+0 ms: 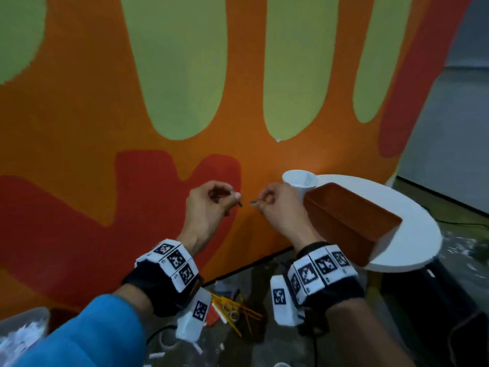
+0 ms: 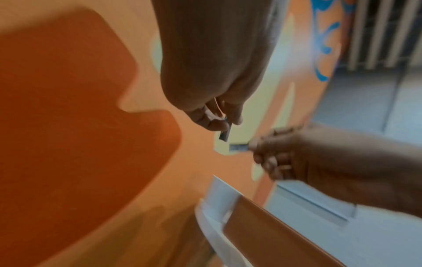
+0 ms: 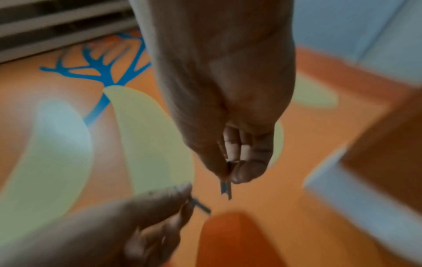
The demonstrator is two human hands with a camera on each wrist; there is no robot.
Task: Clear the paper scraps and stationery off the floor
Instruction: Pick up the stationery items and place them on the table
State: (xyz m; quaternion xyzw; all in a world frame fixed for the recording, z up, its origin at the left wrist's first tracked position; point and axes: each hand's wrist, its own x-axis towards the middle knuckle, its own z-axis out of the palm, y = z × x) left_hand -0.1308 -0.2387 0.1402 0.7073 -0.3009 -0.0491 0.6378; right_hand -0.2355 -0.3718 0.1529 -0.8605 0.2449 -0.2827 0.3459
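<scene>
Both hands are raised in front of the orange wall, close together but apart. My left hand (image 1: pixel 235 199) pinches a small dark grey strip (image 1: pixel 239 204) between thumb and forefinger; the left wrist view shows the same left hand (image 2: pixel 224 124) and strip (image 2: pixel 224 135). My right hand (image 1: pixel 260 203) pinches a second small grey strip (image 1: pixel 254 202), seen again in the right wrist view under the right hand (image 3: pixel 230 174) as a short strip (image 3: pixel 226 188). The two strips point toward each other with a small gap. What the strips are is too blurred to tell.
A white paper cup (image 1: pixel 300 181) and an orange open box (image 1: pixel 352 223) stand on a round white table (image 1: pixel 412 215) at the right. On the floor below lie yellow sticks, tape rolls and paper scraps (image 1: pixel 232 311). A clear bin of shredded paper (image 1: pixel 21 332) sits bottom left.
</scene>
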